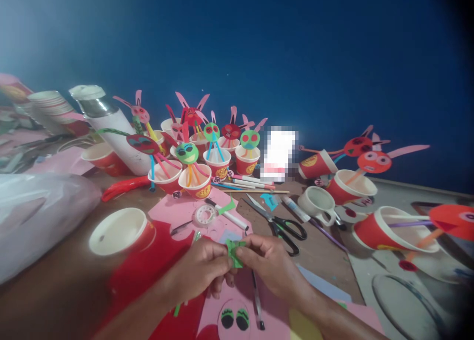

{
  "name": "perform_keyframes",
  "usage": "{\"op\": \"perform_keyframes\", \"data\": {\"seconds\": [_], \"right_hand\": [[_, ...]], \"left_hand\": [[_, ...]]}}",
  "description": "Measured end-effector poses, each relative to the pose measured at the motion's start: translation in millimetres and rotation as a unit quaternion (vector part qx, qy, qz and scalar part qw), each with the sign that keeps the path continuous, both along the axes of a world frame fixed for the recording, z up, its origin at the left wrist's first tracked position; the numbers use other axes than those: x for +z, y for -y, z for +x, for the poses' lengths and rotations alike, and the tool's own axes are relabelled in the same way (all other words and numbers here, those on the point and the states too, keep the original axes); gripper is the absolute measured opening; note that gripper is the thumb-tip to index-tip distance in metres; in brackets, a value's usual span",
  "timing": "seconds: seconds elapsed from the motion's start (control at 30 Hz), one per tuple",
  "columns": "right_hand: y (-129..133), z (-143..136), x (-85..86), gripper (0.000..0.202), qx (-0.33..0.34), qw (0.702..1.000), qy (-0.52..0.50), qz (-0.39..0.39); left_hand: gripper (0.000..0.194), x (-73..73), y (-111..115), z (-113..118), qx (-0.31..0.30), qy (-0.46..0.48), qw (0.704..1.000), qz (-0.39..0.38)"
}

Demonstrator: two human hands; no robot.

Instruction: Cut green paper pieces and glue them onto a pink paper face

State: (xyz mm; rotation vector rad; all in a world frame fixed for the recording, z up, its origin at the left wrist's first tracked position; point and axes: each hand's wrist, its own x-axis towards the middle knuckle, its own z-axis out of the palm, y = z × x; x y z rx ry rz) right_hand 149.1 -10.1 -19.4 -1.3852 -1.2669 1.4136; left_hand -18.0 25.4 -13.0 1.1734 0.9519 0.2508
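Note:
Between my two hands is a small piece of green paper, pinched at both sides. My left hand grips its left edge with thumb and fingers. On the other edge, my right hand presses its thumb against the paper. Just below lies a pink paper oval with two black eyes and green lids on it. A pen rests on the pink sheet beneath my hands. Black-handled scissors lie partly spread beyond my right hand. A clear tape roll and a white marker sit ahead.
Several red paper cups with paper-faced figures, one with a green face, line the back. A single cup tilts at left beside a plastic bag. At right are a white mug and a glue stick. A flask leans behind.

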Motion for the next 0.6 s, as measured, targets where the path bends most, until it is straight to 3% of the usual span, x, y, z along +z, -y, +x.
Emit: {"op": "perform_keyframes", "data": {"seconds": [0.3,0.6], "right_hand": [[1.7,1.4,-2.9,0.013,0.004,1.000,0.003,0.008],[0.7,0.0,-3.6,0.011,-0.008,1.000,0.008,0.029]], "left_hand": [[0.028,2.4,-1.4,0.2,-0.006,-0.007,1.000,-0.002],[0.023,-2.9,1.5,4.3,0.037,-0.019,0.999,0.002]]}}
